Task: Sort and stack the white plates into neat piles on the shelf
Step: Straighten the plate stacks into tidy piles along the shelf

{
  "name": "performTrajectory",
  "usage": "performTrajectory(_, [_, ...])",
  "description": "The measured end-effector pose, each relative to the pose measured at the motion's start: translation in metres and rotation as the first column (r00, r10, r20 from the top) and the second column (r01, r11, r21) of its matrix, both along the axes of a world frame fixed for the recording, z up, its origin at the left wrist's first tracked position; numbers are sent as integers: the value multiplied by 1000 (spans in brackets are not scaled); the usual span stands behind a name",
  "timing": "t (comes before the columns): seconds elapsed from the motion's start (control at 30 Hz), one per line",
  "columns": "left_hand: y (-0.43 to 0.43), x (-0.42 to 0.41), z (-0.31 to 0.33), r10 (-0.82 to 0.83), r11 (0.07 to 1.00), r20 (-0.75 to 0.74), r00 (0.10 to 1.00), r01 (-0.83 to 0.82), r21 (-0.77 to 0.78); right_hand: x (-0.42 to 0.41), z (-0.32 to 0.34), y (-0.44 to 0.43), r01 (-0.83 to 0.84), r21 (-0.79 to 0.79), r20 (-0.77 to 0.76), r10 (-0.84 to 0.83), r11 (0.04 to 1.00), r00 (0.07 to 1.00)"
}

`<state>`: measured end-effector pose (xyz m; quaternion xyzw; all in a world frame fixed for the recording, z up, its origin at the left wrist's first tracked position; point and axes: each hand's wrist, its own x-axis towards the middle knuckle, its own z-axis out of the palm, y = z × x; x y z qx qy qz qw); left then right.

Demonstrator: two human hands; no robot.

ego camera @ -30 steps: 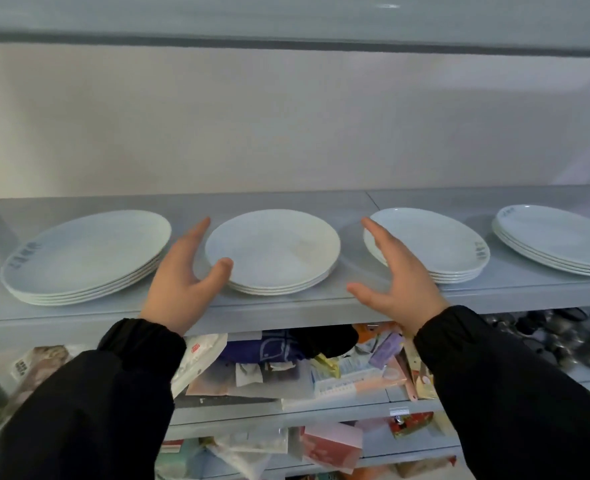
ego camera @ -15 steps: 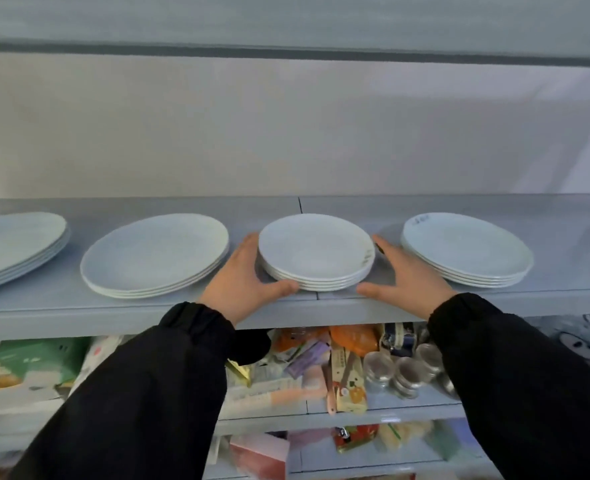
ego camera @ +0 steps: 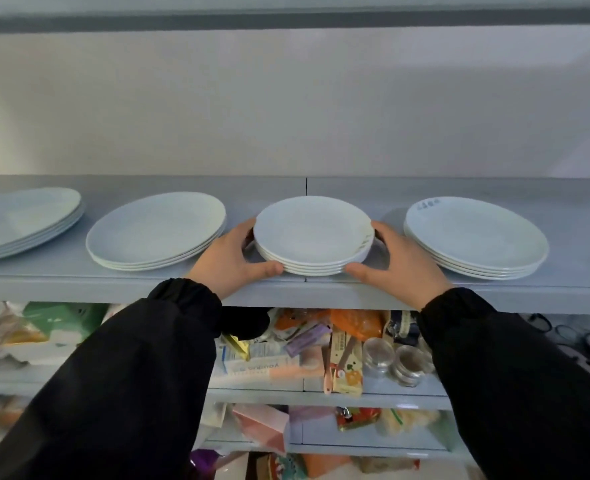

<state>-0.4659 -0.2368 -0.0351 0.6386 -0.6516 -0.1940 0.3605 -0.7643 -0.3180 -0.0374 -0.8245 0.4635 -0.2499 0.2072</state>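
On shelf (ego camera: 321, 289), near front edge: small plate stack (ego camera: 312, 233) clasped both sides, left hand (ego camera: 233, 261) and right hand (ego camera: 395, 259) cupped around rims, thumbs at base, probably to square up pile. Larger piles (ego camera: 155, 232) (ego camera: 475, 237) flanking, apart.

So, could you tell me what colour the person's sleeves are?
Black, both sleeves, clearest in the head view.

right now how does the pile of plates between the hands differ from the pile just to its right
The held pile is made of smaller plates; the right pile has wider ones. The held pile is gripped at its edges by the left hand and right hand; the right pile sits untouched. The right pile's top plate shows blue marks at its far rim; the held pile's shows dark marks at its right rim. Both are white piles on the same shelf.
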Motion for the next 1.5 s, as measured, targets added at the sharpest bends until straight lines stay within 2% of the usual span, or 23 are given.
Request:
performTrajectory(0.4, [1,3,-3,-7,1000,47,999,8,-3,6,5,10,64,17,-9,-64,998,998])
performTrajectory(0.5, [0,6,-6,5,1000,28,1000,-5,6,8,10,15,50,7,11,-50,999,999])
performTrajectory(0.57, [1,8,-5,71,997,-47,996,-70,28,8,15,23,41,-27,46,-40,999,998])
performTrajectory(0.63, [7,2,-3,128,991,-90,988,-130,-22,2,16,30,59,-90,84,-51,994,995])
performTrajectory(0.7, [13,-16,4,179,973,-27,983,-181,-144,-14,18,35,50,-179,76,-37,983,996])
performTrajectory(0.8, [16,-68,26,143,950,70,987,-117,-289,-58,28,31,59,-279,104,-31,958,994])
performTrajectory(0.9, [9,-135,38,-17,969,108,994,43,-243,-119,40,12,157,-259,146,-121,953,982])
performTrajectory(1.03, [-13,-212,27,-126,982,169,978,146,-116,-197,35,-24,179,-93,-21,-182,979,983])
performTrajectory(1.13, [-34,-242,16,-127,991,105,986,132,-34,-233,25,-44,164,16,-146,-160,986,976])
performTrajectory(1.23, [-54,-253,11,-84,996,65,994,84,5,-250,16,-60,127,72,-145,-115,989,983])
performTrajectory(1.4, [-65,-257,7,-11,1000,57,998,10,20,-252,10,-64,-10,12,-120,11,1000,993])
performTrajectory(1.5, [-65,-258,7,16,1000,72,997,-18,25,-255,9,-66,-30,-9,-108,29,1000,994])
